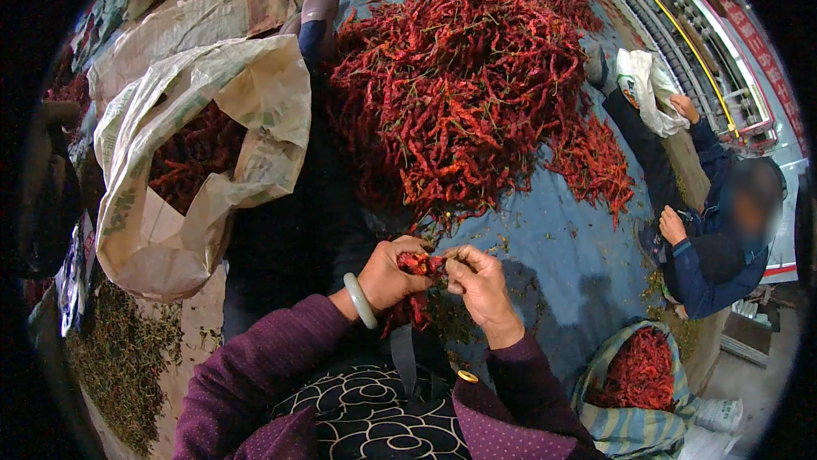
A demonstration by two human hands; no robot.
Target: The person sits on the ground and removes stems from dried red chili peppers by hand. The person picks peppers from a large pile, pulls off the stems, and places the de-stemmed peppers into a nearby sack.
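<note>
A small bunch of dried red chili peppers [419, 263] is gripped in my left hand [387, 280], which has a pale bangle at its wrist. Some peppers hang down below that fist. My right hand [483, 291] is closed in a pinch at the right end of the bunch, where the stem ends are; exactly what lies between its fingertips is too small to make out. Just beyond both hands rises a large heap of red chili peppers [451, 102] on a blue-grey sheet [562, 243].
A whitish woven sack [281, 111] with chili peppers inside stands open at left. Stem scraps [128, 358] lie at lower left. A striped sack [625, 430] full of peppers is at lower right. Another person [719, 247] sits at right, one hand at a white bag [651, 90].
</note>
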